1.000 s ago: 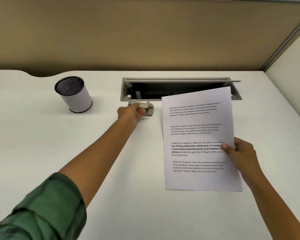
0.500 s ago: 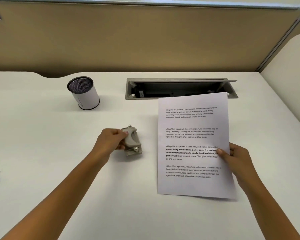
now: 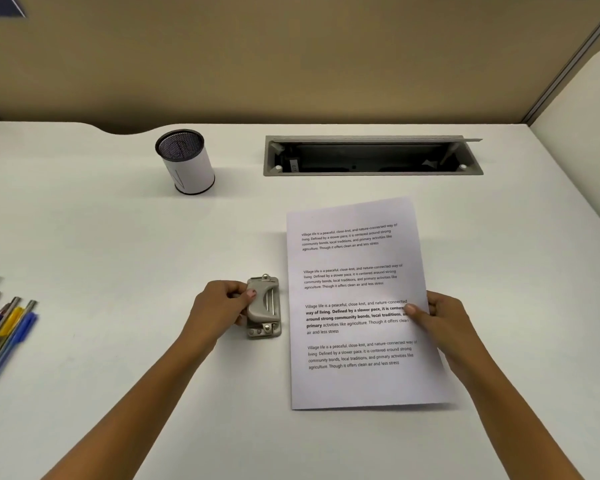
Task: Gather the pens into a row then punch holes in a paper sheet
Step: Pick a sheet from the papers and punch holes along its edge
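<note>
A grey hole punch point(image 3: 264, 308) sits on the white desk at the centre, its long side facing the paper. My left hand point(image 3: 220, 311) grips its left side, thumb on the lever. A printed paper sheet point(image 3: 357, 299) is held just right of the punch, a small gap between its left edge and the punch. My right hand point(image 3: 442, 323) pinches the sheet's right edge, thumb on top. Several pens point(image 3: 4, 327) lie side by side at the left edge of the view, partly cut off.
A white mesh-topped pen cup point(image 3: 187, 164) stands at the back left of the desk point(image 3: 118, 254). An open grey cable tray point(image 3: 373, 155) is recessed at the back centre. A tan partition wall runs behind, and a second desk adjoins at the right.
My left hand brought the hole punch from beside the cable tray down to the centre and turned it parallel to the sheet's left edge. The sheet came nearer. The pens came into view.
</note>
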{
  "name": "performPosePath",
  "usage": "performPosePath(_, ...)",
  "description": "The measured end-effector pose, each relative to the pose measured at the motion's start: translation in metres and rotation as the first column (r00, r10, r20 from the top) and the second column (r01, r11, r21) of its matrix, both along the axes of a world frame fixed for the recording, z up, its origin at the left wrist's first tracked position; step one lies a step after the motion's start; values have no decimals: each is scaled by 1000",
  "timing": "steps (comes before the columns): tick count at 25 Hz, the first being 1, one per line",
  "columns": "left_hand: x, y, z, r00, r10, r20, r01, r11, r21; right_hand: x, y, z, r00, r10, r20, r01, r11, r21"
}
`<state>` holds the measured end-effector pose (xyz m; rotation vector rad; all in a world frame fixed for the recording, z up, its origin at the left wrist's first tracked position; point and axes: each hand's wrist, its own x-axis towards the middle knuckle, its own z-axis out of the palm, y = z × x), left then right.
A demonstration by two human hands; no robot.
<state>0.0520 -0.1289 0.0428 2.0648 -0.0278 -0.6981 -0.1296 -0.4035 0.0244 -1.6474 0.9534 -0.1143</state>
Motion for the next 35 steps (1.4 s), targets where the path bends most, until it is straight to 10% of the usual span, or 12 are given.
performPosePath(35, 0, -2, -8, 999, -6, -45, 5, 1000, -29, 17, 28, -10, 992, 112, -52, -113, 993, -15)
